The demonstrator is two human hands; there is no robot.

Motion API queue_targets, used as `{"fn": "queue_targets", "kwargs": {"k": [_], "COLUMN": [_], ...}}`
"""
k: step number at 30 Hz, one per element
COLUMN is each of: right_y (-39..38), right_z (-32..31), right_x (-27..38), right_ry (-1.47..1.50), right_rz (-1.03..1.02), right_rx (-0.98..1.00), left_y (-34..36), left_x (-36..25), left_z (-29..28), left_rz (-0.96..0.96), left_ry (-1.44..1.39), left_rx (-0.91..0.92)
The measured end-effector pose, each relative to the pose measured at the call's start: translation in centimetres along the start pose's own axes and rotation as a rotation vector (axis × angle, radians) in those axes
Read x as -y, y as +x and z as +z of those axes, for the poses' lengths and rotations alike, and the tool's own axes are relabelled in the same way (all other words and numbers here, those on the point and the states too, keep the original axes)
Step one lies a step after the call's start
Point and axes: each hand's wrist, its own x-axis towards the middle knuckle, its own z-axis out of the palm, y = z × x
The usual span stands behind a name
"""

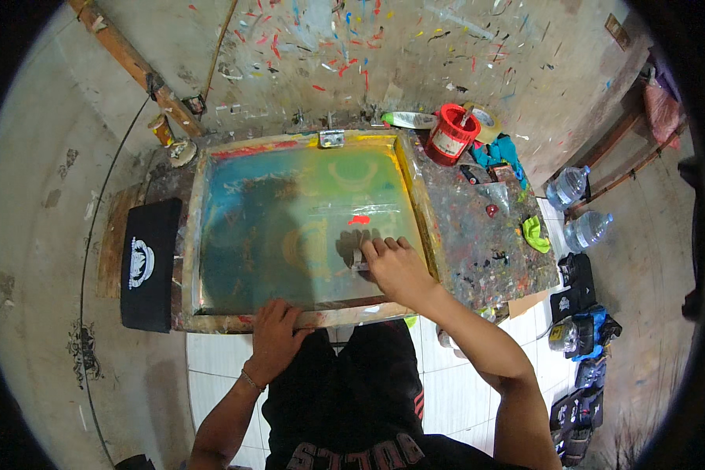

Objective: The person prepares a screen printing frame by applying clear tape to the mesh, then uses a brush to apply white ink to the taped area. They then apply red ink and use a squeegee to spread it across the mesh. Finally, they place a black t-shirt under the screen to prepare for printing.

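Observation:
A wooden screen printing frame [186, 258] lies on the paint-stained table, its mesh [251, 258] tinted blue, green and yellow. My left hand [272, 333] holds the near rail, fingers laid over the top. Over the right part of the mesh, my right hand [398, 270] is closed on a small pale flat piece [359, 262], mostly hidden by the fingers. A patch of red ink [359, 220] sits on the mesh just beyond that hand, beside a strip of clear tape [345, 209]. What lies beneath the mesh is hard to make out.
Left of the frame is a black flat item [150, 266] with a white emblem. A red tub [452, 135], tape roll [487, 125] and teal cloth [506, 151] stand at the back right. Water bottles [569, 186] and several black printed items [578, 407] are beyond the table's right side.

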Motion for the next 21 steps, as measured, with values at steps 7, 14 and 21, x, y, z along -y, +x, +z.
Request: {"fn": "queue_targets", "kwargs": {"k": [7, 14, 21], "right_y": [3.0, 3.5, 1.2], "right_z": [-2.3, -3.4, -2.8], "right_x": [-4.6, -8.5, -9.7], "right_ry": [0.516, 0.835, 0.998], "right_rz": [0.226, 0.408, 0.560], "right_rx": [0.051, -0.395, -0.360], "left_y": [0.2, 0.5, 0.6], "left_x": [-0.8, -0.5, 0.0], "left_z": [-1.5, -1.2, -0.5], "left_rz": [-0.016, -0.002, -0.010], "left_ry": [-0.022, -0.032, -0.028], "left_rx": [0.004, 0.000, 0.035]}}
